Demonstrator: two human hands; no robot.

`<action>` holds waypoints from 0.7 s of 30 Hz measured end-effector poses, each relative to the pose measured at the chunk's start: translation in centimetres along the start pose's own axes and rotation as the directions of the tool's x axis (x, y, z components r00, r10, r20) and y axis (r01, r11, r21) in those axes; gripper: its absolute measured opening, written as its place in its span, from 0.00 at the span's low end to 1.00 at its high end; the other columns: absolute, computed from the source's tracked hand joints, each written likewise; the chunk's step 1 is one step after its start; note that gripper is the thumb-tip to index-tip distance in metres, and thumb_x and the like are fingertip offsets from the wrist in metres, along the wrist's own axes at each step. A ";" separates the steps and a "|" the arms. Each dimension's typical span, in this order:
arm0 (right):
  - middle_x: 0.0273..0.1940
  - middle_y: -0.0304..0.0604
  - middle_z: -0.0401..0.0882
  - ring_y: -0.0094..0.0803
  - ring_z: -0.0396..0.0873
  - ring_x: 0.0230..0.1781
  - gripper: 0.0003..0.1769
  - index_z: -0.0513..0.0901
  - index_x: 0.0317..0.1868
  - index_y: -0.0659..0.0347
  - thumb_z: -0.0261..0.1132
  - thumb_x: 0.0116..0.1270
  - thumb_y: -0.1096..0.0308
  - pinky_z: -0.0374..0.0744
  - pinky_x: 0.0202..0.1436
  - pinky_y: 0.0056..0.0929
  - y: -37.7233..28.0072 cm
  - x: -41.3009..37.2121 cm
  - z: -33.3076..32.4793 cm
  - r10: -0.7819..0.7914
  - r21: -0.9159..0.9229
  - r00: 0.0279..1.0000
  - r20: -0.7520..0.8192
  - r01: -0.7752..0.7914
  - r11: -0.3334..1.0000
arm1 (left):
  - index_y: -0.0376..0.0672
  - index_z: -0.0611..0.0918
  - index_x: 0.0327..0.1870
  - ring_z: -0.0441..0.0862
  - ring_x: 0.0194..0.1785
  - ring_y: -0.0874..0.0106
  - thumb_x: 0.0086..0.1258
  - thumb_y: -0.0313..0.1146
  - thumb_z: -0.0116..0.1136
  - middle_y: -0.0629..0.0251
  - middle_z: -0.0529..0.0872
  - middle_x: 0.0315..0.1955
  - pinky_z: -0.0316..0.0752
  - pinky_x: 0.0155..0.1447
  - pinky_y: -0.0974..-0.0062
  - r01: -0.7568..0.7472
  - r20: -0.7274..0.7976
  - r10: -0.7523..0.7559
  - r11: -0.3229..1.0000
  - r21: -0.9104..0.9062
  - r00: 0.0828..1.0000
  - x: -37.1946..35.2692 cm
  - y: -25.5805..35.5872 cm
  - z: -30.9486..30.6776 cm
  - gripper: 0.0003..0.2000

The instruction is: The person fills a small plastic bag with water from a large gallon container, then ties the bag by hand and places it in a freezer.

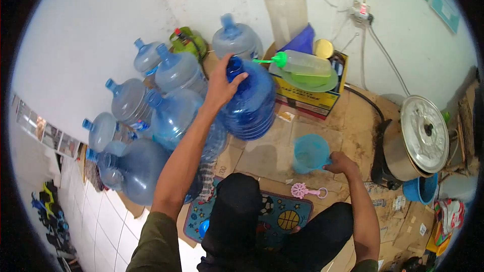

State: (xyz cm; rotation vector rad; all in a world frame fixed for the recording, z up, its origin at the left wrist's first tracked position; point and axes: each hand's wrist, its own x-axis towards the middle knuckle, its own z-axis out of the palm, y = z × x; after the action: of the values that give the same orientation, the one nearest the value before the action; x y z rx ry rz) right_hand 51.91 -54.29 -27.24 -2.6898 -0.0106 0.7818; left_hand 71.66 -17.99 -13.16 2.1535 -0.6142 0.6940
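My left hand point(227, 83) is closed round the neck of a dark blue water jug point(249, 103), which stands upright on the cardboard-covered floor. In my right hand point(343, 165) is a light blue plastic dipper point(311, 153), gripped by its handle and held low over the cardboard. What the dipper contains, if anything, I cannot make out. A pink flower-shaped toy point(300, 190) with a ring end lies just below the dipper, close to my right knee.
Several clear jugs point(179, 116) crowd the left along the wall. Behind stands a yellow box point(307, 98) with a green-capped squeeze bottle point(305, 62) and a green plate. At right, a lidded pot point(411, 146) sits on a stove near a blue bucket point(423, 190). A patterned mat point(290, 216) lies below.
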 end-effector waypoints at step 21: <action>0.28 0.50 0.84 0.37 0.84 0.24 0.19 0.80 0.38 0.74 0.70 0.57 0.63 0.80 0.30 0.35 -0.1 0.8 -1.6 0.275 0.368 0.955 -0.114 -0.217 0.904 | 0.42 0.72 0.56 0.79 0.49 0.63 0.56 0.32 0.68 0.56 0.81 0.44 0.71 0.57 0.68 0.206 0.104 -0.190 0.962 -0.178 0.976 2.3 -3.9 -2.9 0.26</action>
State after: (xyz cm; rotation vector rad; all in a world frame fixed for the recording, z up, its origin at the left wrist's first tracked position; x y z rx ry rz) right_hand 53.45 -54.61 -26.40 -2.4245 0.4757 0.5637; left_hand 74.98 -13.87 -12.07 2.0411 -0.4799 0.4188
